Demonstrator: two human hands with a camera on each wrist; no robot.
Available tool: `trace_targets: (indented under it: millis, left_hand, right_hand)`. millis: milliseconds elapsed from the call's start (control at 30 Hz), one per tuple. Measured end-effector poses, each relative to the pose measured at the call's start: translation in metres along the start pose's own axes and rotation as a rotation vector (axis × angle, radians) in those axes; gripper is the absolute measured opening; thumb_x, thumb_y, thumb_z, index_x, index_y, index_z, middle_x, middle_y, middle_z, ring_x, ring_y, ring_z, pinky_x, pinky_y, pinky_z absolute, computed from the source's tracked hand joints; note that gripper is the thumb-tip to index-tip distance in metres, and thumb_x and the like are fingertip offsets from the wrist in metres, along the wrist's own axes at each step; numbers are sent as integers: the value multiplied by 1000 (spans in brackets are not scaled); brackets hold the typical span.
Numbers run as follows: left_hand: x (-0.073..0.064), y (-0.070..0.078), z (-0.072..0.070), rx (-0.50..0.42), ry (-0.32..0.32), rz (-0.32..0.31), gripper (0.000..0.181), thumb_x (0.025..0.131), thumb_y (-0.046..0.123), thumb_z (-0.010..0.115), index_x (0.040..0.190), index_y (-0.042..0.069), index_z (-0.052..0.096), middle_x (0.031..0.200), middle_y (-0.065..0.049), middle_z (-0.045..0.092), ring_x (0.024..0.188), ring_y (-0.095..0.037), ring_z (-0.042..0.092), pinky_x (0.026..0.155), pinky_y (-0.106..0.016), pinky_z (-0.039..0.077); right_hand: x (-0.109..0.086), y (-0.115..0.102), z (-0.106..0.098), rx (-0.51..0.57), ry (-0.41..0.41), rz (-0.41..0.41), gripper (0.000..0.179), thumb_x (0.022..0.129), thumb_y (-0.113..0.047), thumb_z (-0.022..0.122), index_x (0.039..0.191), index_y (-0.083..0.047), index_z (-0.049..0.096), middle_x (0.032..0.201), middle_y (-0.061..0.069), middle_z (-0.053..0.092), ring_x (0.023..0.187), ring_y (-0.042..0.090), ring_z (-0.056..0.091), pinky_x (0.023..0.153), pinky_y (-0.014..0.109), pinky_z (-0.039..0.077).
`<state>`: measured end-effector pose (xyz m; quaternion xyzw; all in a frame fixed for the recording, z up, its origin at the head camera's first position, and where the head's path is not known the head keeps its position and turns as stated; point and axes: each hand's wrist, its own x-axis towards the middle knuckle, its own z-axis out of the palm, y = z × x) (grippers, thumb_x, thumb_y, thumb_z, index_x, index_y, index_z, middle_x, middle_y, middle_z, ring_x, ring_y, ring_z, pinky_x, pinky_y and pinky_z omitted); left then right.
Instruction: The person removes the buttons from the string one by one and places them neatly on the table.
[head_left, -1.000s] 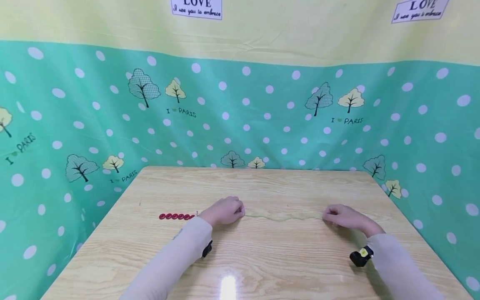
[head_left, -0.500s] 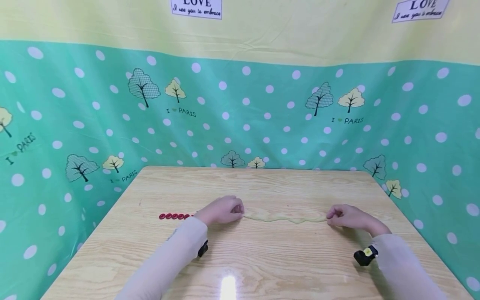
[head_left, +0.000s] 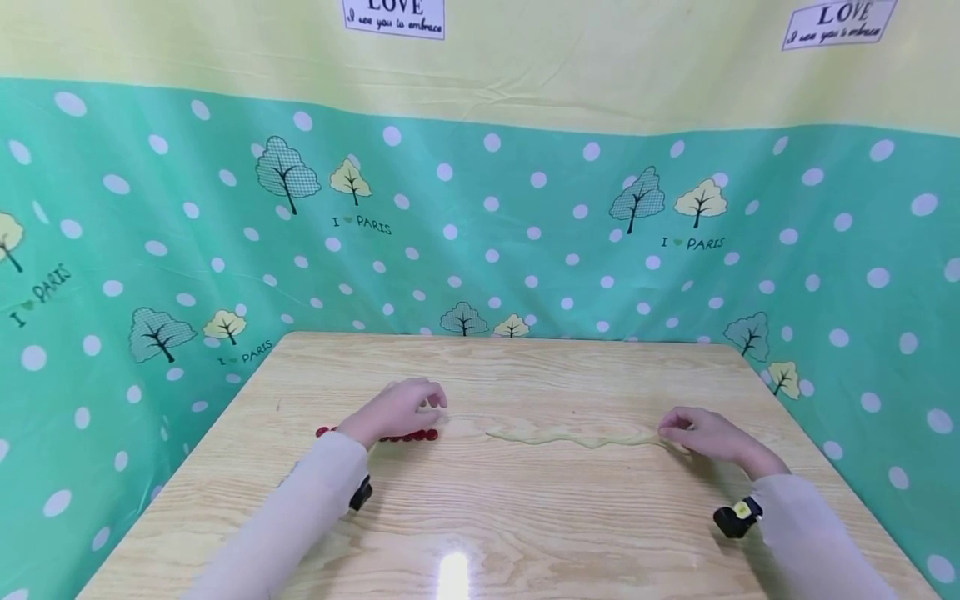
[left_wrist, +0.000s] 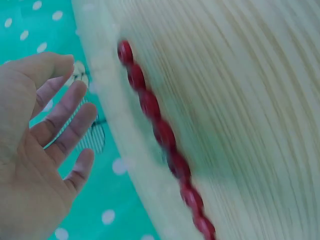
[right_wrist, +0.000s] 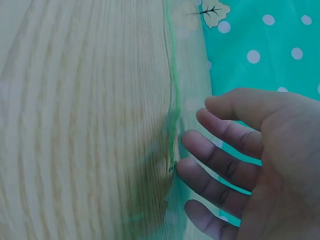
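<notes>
A row of small red beads [head_left: 422, 435] lies on the left part of the table, partly hidden behind my left wrist in the head view. My left hand [head_left: 399, 410] hovers over that row. Its fingers are spread and loosely bent with nothing between them, while the beads [left_wrist: 164, 134] run beside it in the left wrist view. To the right, a thin green string [head_left: 585, 446] stretches across the wood in a slightly wavy line. Beside the string's right end is my right hand [head_left: 701, 435]. Its relaxed fingers stand apart just by the string [right_wrist: 175, 75] in the right wrist view.
The pale wooden table [head_left: 570, 533] has a bright light reflection near its front. A green curtain [head_left: 480, 208] with white dots and printed trees encloses the back and both sides. Each wrist carries a small black camera, such as the right camera [head_left: 737, 518].
My left hand has let go of the string's left end and moved left over the beads. My right hand has shifted slightly right and released its end. The string lies on the table.
</notes>
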<state>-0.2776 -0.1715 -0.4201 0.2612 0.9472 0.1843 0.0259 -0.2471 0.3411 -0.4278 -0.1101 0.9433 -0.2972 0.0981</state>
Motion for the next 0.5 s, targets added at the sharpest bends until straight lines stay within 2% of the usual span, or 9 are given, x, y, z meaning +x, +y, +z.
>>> trace_targets:
  millis: [267, 367, 500]
  left_hand:
    - [-30, -30, -23, 54, 46, -46, 14, 96, 21, 67, 109, 15, 69, 104, 0, 66, 102, -27, 62, 91, -53, 43]
    - [-40, -43, -31, 115, 72, -58, 14, 96, 20, 68, 108, 15, 69, 103, 0, 66, 102, -28, 62, 88, -54, 42]
    - [-51, -56, -39, 223, 131, -76, 16, 94, 21, 71, 109, 15, 69, 106, -3, 67, 105, -30, 63, 87, -58, 42]
  right_hand:
    - [0, 6, -2, -18, 72, -63, 25, 100, -27, 62, 109, -4, 67, 96, 4, 63, 87, 20, 56, 72, 36, 49]
    - [1, 9, -1, -35, 118, -68, 26, 101, -27, 61, 111, -3, 66, 104, 10, 65, 91, 24, 60, 74, 39, 52]
    - [1, 12, -2, -95, 186, -79, 36, 103, -29, 59, 122, 1, 64, 120, 23, 63, 101, 37, 63, 82, 52, 53]
